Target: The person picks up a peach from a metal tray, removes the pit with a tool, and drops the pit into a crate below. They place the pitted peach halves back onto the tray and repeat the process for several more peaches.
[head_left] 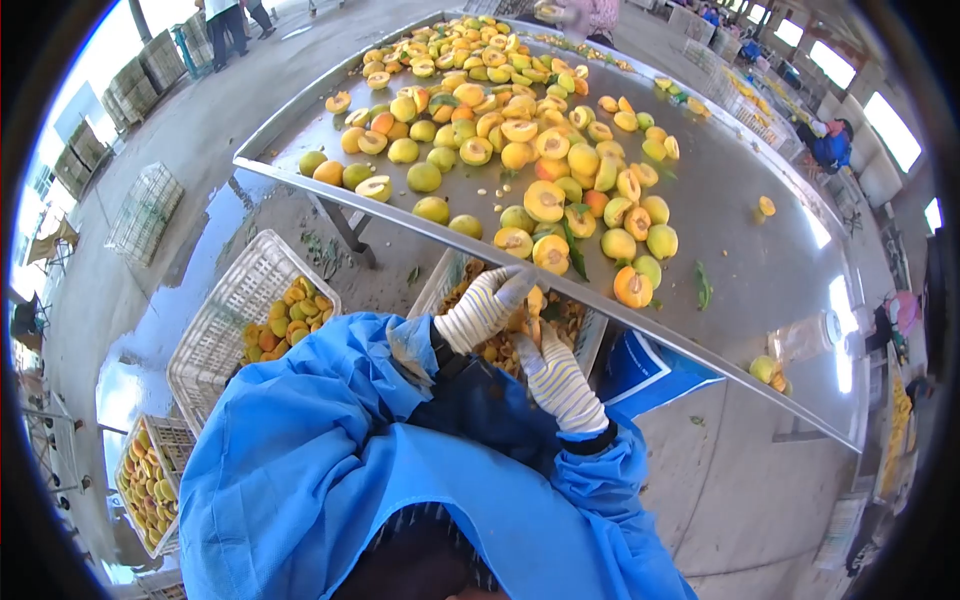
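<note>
Both hands wear striped, pale-palmed gloves and meet just below the near edge of a metal table (440,218). My left hand (482,308) is closed, its fingertips at the table's rim. My right hand (562,385) is closed around an orange-yellow piece of fruit (535,305), partly hidden by the fingers. Beneath the hands, a crate (437,287) holds cut fruit pieces. Whole and halved yellow-orange fruits (545,201) lie heaped on the table, some halves showing brown centres.
A white crate of fruit (205,330) stands at the left, with another fruit crate (140,440) lower down. A blue container (640,375) is under the table's edge at the right. Another person (590,18) is at the far side; an empty wire crate (146,215) sits on the floor.
</note>
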Motion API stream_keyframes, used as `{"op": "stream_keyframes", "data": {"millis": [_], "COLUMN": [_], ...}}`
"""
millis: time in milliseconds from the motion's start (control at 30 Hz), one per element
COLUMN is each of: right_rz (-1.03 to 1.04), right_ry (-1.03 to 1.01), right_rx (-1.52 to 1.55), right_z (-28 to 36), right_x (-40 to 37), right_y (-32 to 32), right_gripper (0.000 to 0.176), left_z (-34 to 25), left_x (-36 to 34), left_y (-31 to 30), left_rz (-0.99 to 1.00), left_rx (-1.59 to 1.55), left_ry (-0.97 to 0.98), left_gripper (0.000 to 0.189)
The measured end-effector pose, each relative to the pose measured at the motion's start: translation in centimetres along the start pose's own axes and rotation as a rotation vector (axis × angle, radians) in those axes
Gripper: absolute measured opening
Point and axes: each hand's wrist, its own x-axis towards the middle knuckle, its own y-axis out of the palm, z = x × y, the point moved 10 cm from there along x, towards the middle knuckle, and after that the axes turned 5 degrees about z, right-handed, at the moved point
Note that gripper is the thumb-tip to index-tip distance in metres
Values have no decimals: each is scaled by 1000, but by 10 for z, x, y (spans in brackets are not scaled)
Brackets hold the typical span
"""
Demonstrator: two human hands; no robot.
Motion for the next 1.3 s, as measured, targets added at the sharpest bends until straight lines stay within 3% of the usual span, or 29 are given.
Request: {"op": "stream_keyframes", "data": {"millis": [67,133,200,267,367,433,467,533,600,733,867,1000,1133,1167,1267,1300], "right_rz": [52,127,133,172,200,212,220,157,68,106,111,164,160,140,76,55], "right_ry": [173,543,565,523,498,512,517,503,491,493,431,526,567,536,479,467], "right_rx": [63,563,821,692,476,489,496,542,630,708,353,448,576,589,491,434], "right_z": [-18,-15,-8,-8,-2,-6,-7,-8,-13,-13,-9,-9,-16,-15,-16,-17], "right_x": [-5,-24,-25,-21,-21,-24,-25,-22,-18,-16,-13,-24,-26,-24,-16,-14], "right_y": [3,25,36,28,19,21,24,26,24,27,13,19,20,20,16,14], "right_gripper": [38,37,38,40,40,39,39,39,39,41,38,39,43,44,47,47], "left_z": [-13,-18,-31,-30,-19,-15,-6,-32,-36,-51,-53,-6,-11,-8,-24,-15], "left_x": [4,1,-6,-6,0,1,5,-1,-8,-15,-14,-1,2,0,-1,-2], "left_y": [4,7,14,14,21,23,13,13,20,30,32,23,16,6,16,17], "left_rz": [54,25,-76,-73,106,239,204,4,-61,-58,-53,174,135,-6,19,16], "left_rx": [271,247,179,186,64,32,125,383,268,337,421,37,-25,-35,174,44], "left_ry": [27,-29,52,140,-23,-115,-123,47,103,210,256,-162,-84,-63,77,-36], "left_gripper": [33,32,31,32,35,36,37,35,34,34,33,35,38,38,39,39]}}
